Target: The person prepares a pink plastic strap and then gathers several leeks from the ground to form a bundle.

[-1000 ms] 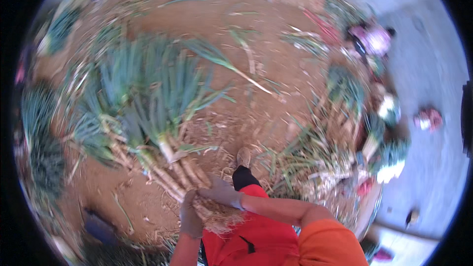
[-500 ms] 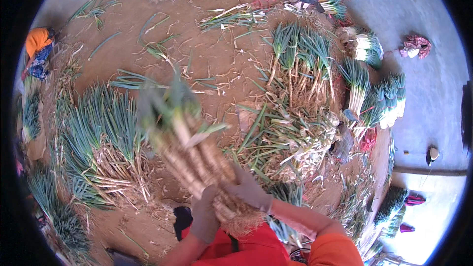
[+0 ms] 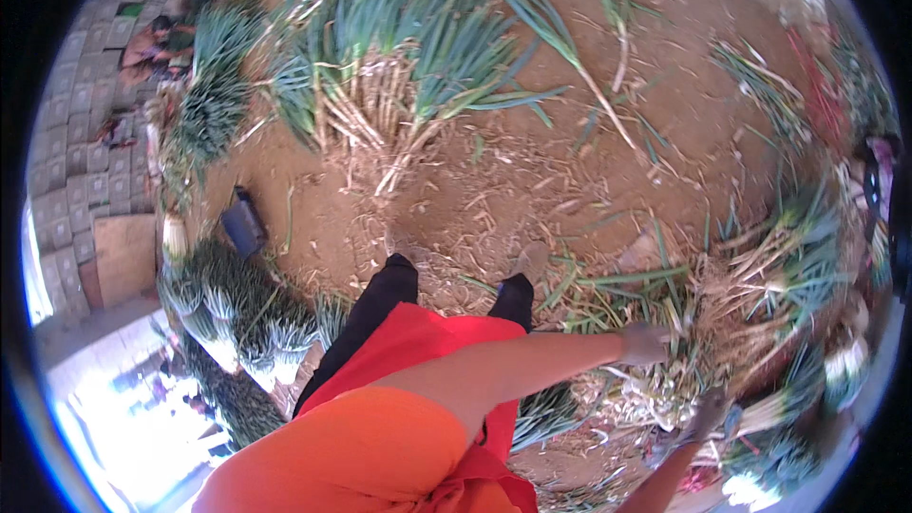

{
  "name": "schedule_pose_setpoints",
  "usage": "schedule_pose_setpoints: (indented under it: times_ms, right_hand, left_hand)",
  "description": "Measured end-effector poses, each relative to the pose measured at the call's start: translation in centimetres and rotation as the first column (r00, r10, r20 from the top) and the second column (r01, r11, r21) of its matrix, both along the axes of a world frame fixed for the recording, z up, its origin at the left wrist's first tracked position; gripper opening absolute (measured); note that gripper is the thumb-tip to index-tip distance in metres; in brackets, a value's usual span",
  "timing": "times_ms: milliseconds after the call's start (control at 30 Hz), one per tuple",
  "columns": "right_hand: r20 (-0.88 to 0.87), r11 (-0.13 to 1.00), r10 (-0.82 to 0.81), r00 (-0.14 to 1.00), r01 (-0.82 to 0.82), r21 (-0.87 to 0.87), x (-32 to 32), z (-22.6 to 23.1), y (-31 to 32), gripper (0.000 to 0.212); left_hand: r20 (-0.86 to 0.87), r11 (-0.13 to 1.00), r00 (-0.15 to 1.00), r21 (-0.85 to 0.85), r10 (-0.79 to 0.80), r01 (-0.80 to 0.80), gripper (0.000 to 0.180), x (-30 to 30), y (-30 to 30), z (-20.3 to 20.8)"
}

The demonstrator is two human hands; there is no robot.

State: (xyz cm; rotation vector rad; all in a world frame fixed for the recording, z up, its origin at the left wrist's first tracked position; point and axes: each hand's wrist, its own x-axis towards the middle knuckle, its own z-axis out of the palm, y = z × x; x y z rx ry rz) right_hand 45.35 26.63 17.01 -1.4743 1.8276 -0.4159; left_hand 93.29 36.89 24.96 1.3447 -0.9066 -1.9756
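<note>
Out on the right, the person's left hand [image 3: 644, 343] and right hand [image 3: 705, 415] hover apart, the right one nearer! Whether either grips anything, one cannot tell. The loose green onions [image 3: 774, 275] lie just beyond those 2 hands; pale trimmings [image 3: 657, 393] spread between them, and 1 leafy heap [image 3: 399, 33] sits far left.

Veg sorting shed, prob.: dirt floor [image 3: 323, 228] w/ heaped trimmings [image 3: 655, 399], big pile of long green onions [image 3: 408, 28], stacked bundles [image 3: 256, 313], other ppl [image 3: 152, 47] nr edge.
</note>
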Motion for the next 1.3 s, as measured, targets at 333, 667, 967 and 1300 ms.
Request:
schedule_pose_setpoints:
  times_ms: [333,667,967,1300]
  right_hand:
    - [0.187,0.525,0.675,0.714,-0.642,0.559,48.4,-4.8,18.6,0.036]
    - [0.358,0.575,0.521,0.775,-0.628,0.524,75.8,-0.7,31.4,0.016]
    - [0.318,0.213,0.855,0.409,-0.837,0.504,94.5,-12.0,41.7,0.028]
    - [0.178,0.205,0.946,0.273,-0.923,0.327,111.9,-19.2,45.4,0.037]
  left_hand:
    - [0.565,0.671,0.810,0.542,0.154,-0.506,0.043,20.7,37.4,-13.3]
    - [0.507,0.503,0.604,0.338,0.615,-0.795,0.037,37.6,53.0,-10.6]
    - [0.685,0.042,0.214,0.259,0.696,-0.965,0.035,54.1,63.1,-17.1]
    - [0.862,0.178,0.224,0.158,0.455,-0.971,0.045,69.6,63.6,-25.6]
